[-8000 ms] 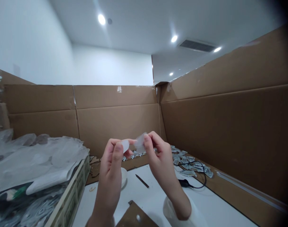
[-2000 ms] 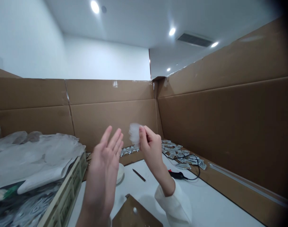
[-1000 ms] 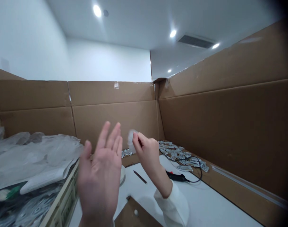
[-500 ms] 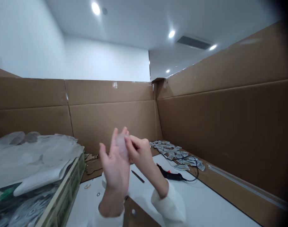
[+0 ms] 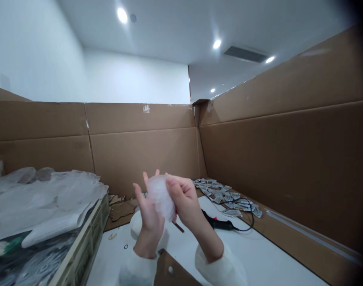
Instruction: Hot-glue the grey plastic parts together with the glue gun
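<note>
A thin, whitish translucent piece, blurred by motion, is pinched at its right edge between the thumb and fingers of my right hand. Behind it, my left hand has its fingers spread, palm partly covered by the piece. Whether the left palm touches it cannot be made out. Below the hands, a brown board with a small white round spot lies on the white table surface. A white rounded object shows just left of my left wrist.
A crate at left holds white sheets and clear plastic bags. At right, a black-handled tool with a cable lies near a pile of small grey-white pieces. Cardboard walls surround the table. A dark strip lies behind my right hand.
The translucent piece now shows more fully and sits slightly lower. My right hand has moved right and down with it. The white rounded object is more visible.
</note>
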Demonstrator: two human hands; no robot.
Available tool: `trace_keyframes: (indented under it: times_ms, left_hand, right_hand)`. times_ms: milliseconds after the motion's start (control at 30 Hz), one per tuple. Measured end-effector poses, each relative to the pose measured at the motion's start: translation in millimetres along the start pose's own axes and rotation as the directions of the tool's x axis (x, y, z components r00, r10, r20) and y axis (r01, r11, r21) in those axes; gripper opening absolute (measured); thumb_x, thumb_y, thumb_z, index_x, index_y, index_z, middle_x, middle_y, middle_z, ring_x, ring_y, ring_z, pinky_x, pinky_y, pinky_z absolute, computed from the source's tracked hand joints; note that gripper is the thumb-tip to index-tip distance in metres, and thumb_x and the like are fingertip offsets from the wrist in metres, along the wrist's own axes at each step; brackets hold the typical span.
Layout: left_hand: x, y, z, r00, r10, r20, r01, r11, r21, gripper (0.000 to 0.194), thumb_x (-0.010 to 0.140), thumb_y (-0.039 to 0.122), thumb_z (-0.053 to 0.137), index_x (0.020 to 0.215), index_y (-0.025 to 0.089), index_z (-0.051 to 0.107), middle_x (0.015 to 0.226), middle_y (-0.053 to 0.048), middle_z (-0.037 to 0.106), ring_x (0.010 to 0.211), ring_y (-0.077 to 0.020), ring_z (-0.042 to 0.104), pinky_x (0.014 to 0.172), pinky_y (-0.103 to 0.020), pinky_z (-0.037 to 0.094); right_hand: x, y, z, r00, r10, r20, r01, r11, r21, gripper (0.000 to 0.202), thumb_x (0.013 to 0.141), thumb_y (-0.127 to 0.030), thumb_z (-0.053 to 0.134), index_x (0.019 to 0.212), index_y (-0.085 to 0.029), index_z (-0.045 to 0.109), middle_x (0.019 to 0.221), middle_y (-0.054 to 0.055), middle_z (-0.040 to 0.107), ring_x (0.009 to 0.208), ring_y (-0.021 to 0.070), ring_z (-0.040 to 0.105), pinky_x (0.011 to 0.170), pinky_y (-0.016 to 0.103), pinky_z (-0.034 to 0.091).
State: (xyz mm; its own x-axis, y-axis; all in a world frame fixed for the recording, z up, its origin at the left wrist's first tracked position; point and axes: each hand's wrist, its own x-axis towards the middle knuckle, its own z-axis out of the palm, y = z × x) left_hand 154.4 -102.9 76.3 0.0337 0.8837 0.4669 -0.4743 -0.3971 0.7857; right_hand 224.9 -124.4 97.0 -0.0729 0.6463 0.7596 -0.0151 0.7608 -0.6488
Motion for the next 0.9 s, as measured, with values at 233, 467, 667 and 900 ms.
trace_keyframes:
  times_ms: [233,467,667,900]
  left_hand:
    - [-44,63,20.4,0.837,0.542,-0.071,-0.543,0.839,0.007,0.074,0.083,0.071,0.033,0.144,0.048,0.0,0.144,0.005,0.039,0.137,-0.0221,0.028,0.11,-0.043,0.029]
    - [-15,41,-13.7,0.662,0.614,0.43,-0.749,0.566,0.344,0.127,0.059,0.042,0.084,0.146,0.038,-0.009,0.152,-0.009,0.022,0.14,-0.03,0.019,0.113,-0.05,0.019]
    - [-18,26,-12.2,0.715,0.54,0.444,-0.672,0.706,0.225,0.116,0.063,0.047,0.078,0.147,0.035,-0.001,0.15,-0.015,0.024,0.13,-0.032,0.039,0.096,-0.044,0.048]
    - [-16,36,-9.5,0.628,0.702,0.336,-0.766,0.633,0.111,0.062,0.07,0.044,0.075,0.121,0.028,0.044,0.109,-0.006,0.061,0.118,-0.0231,0.05,0.1,-0.039,0.043]
  right_hand:
    - [17,23,-21,0.932,-0.185,-0.311,0.031,0.897,-0.44,0.043,0.09,-0.038,0.04,0.053,-0.018,0.032,0.046,-0.004,0.029,0.045,0.0068,0.026,0.047,0.023,0.02]
    - [4,-11,-13,0.962,0.08,-0.261,-0.027,0.979,0.201,0.051,0.088,-0.056,0.042,0.054,-0.019,0.035,0.038,-0.007,0.032,0.032,0.004,0.025,0.033,0.018,0.019]
    - [-8,-17,15,0.985,0.164,-0.058,-0.127,0.908,0.4,0.047,0.087,-0.055,0.048,0.06,-0.017,0.041,0.043,-0.007,0.032,0.036,0.003,0.025,0.034,0.017,0.018]
    - [-13,-21,17,0.986,0.162,0.042,-0.164,0.878,0.449,0.04,0.088,-0.05,0.05,0.071,-0.014,0.053,0.048,-0.006,0.036,0.041,0.0029,0.029,0.038,0.017,0.021]
